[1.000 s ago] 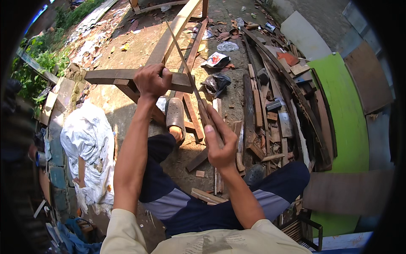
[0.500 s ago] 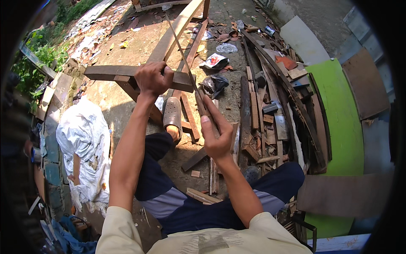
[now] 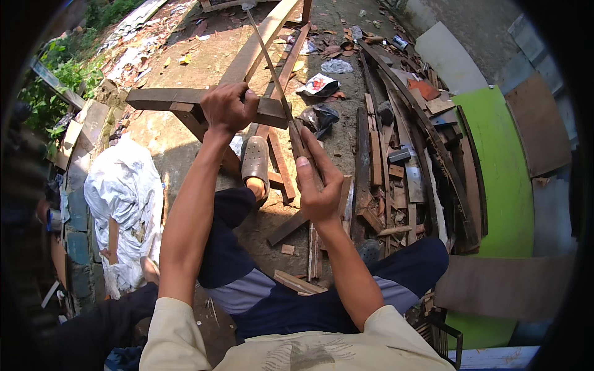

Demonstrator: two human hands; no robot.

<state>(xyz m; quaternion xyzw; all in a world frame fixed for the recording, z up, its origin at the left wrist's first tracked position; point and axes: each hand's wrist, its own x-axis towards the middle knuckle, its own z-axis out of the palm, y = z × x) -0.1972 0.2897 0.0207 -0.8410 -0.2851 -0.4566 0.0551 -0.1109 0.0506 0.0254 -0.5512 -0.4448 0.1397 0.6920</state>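
My left hand (image 3: 229, 107) is closed around a dark wooden beam (image 3: 161, 99), near its right end. The beam is part of a wooden frame with a long lighter rail (image 3: 263, 40) running away from me. In my right hand (image 3: 318, 185) is a handsaw (image 3: 272, 68), gripped by its brown wooden handle, index finger stretched along it. Its long thin blade, seen almost edge-on, slants away to the upper left and passes right at the beam's end. Whether its teeth touch the wood I cannot tell. My clog-shod foot (image 3: 255, 159) is below the beam.
Timber offcuts (image 3: 396, 179) lie heaped on the right beside a green board (image 3: 501, 173). A white sack (image 3: 124, 191) rests at the left. Another person's dark trouser leg (image 3: 105, 328) and bare foot (image 3: 148, 270) are at lower left. Plastic bags (image 3: 318, 117) litter the ground.
The handsaw has shifted slightly toward me, its handle a little lower. My left hand keeps its hold on the beam. Another person's leg and foot have come in at the lower left.
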